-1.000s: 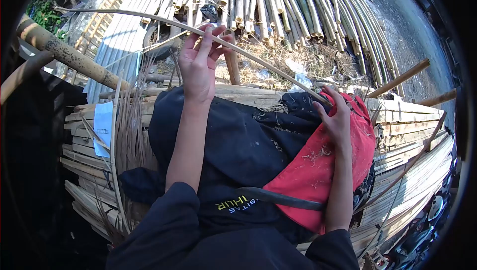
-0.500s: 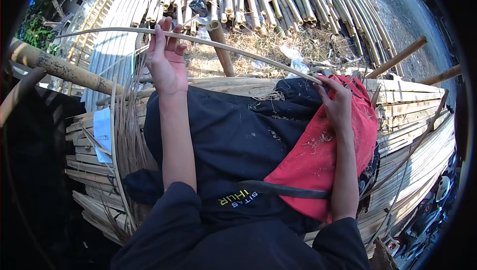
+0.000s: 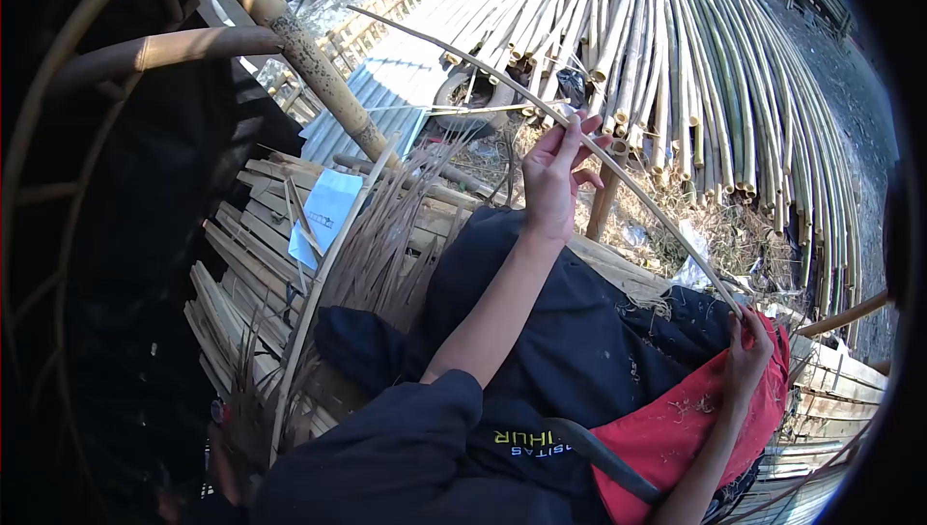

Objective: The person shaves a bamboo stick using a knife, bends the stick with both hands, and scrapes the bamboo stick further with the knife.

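A long, thin bamboo strip [image 3: 483,67] slants across the view from upper left to lower right. My left hand [image 3: 552,187] is raised and pinches it near the middle between thumb and fingers, the other fingers spread. At its lower right end, my right hand [image 3: 745,363] has the tip between thumb and fingers, just above a red cloth [image 3: 666,419] on my lap. Dark cloth [image 3: 541,322] with fine shavings covers my legs. A dark, curved blade-like tool [image 3: 613,467] lies across the cloths, near my right forearm.
Bamboo poles [image 3: 715,90] are piled beyond my lap. Split slats [image 3: 256,279] and dry strips [image 3: 386,235] lie at left with a white-blue paper [image 3: 328,211]. A thick bamboo post [image 3: 309,56] leans upper left; an old tire [image 3: 473,95] lies behind.
My view has turned left, so the lap and hands appear further right. The strip now slopes more steeply. Both hands still hold it, and the blade-like tool stays on my lap.
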A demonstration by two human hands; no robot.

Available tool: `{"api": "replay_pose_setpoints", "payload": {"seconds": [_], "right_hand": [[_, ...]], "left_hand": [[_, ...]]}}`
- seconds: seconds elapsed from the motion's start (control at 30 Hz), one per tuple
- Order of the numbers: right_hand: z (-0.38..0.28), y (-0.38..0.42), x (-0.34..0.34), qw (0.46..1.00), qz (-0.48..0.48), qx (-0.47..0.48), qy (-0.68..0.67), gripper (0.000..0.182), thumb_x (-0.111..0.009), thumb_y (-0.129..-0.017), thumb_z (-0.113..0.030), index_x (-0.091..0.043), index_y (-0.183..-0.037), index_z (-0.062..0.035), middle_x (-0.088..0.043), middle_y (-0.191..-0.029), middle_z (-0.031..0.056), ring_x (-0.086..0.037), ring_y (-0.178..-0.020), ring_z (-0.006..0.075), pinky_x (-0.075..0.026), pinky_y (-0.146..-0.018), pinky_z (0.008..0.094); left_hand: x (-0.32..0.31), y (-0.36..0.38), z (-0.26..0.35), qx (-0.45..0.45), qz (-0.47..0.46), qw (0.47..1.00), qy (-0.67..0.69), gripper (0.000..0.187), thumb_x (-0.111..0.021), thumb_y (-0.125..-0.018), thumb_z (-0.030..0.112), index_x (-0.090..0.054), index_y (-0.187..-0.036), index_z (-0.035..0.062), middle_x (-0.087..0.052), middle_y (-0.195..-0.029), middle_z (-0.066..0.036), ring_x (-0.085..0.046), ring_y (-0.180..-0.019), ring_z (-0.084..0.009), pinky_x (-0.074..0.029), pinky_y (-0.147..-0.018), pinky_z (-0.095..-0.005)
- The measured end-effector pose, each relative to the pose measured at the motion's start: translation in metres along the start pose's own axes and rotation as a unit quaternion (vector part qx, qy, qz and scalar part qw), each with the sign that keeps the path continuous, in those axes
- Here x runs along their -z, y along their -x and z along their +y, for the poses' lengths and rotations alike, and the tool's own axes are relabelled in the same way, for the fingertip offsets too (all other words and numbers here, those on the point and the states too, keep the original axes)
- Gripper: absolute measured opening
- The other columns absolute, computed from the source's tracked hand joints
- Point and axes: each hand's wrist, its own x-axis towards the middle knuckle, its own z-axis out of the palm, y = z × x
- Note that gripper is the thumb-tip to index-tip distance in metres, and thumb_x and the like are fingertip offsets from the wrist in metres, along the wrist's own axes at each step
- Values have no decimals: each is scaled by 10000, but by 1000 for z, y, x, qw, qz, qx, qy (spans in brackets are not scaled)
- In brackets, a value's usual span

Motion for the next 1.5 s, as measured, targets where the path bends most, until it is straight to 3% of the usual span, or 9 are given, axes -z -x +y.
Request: {"api": "replay_pose_setpoints", "payload": {"seconds": [0.1, 0.33, 0.53, 0.73, 0.83, 1.07, 1.33, 1.5], "right_hand": [[4, 0, -1, 999, 35, 25, -16, 237, -622, -934, -38, -673, -1159, 18, -712, -1032, 125, -656, -968, 174, -485, -862, 317], [4, -1, 2, 998, 57, -19, -5, 255, -599, -958, -61, -657, -1192, 23, -702, -1095, 138, -649, -1030, 196, -482, -903, 333], [8, -1, 1, 997, 75, -19, -6, 256, -602, -964, -83, -655, -1188, 28, -699, -1111, 147, -652, -1058, 229, -484, -918, 352], [7, -1, 1, 996, 87, 7, 16, 243, -622, -943, -63, -661, -1167, 21, -699, -1102, 147, -655, -1062, 250, -484, -935, 366], [3, -1, 2, 994, 96, 39, 41, 235, -627, -932, -49, -663, -1156, 15, -699, -1100, 143, -659, -1056, 260, -488, -933, 370], [8, 0, 2, 995, 62, 59, 53, 245, -626, -923, -23, -666, -1164, -13, -695, -1113, 138, -654, -1073, 260, -488, -937, 374], [-7, 0, 2, 994, 71, 71, 46, 230, -640, -922, -38, -674, -1147, -11, -692, -1117, 127, -654, -1066, 252, -487, -949, 367], [-11, 1, 4, 994, 75, 76, 33, 234, -664, -896, -23, -682, -1129, -19, -698, -1087, 124, -662, -1049, 250, -493, -934, 362]], "left_hand": [[-1, 1, -1, -9, -8, 1000, -14, 339, -570, -1008, 253, -596, -1258, 26, -674, -1191, -115, -677, -1060, -203, -530, -537, -232], [-7, 4, -2, -39, -27, 998, -38, 337, -589, -1000, 245, -615, -1216, -12, -708, -1092, -122, -708, -972, -175, -540, -506, -213], [-5, 5, -5, -39, -49, 996, -64, 350, -576, -1005, 238, -599, -1251, -11, -684, -1151, -150, -702, -993, -213, -540, -493, -212], [-8, 6, -3, -34, -42, 997, -56, 316, -592, -998, 259, -628, -1187, 9, -711, -1088, -113, -710, -956, -168, -538, -503, -209], [-4, 4, -4, 1, -15, 999, -41, 365, -583, -1002, 272, -596, -1256, 10, -681, -1163, -124, -697, -1003, -200, -543, -515, -208], [0, 2, -9, 45, 39, 997, -54, 339, -597, -994, 309, -614, -1194, 35, -684, -1155, -95, -689, -1020, -180, -512, -529, -206], [4, 1, -12, 29, 52, 996, -69, 263, -603, -991, 276, -641, -1137, 61, -699, -1079, -71, -711, -931, -163, -535, -545, -203], [2, 2, -11, 25, 89, 993, -76, 221, -665, -955, 256, -644, -1059, 63, -709, -976, -55, -717, -844, -130, -496, -512, -191]]}}
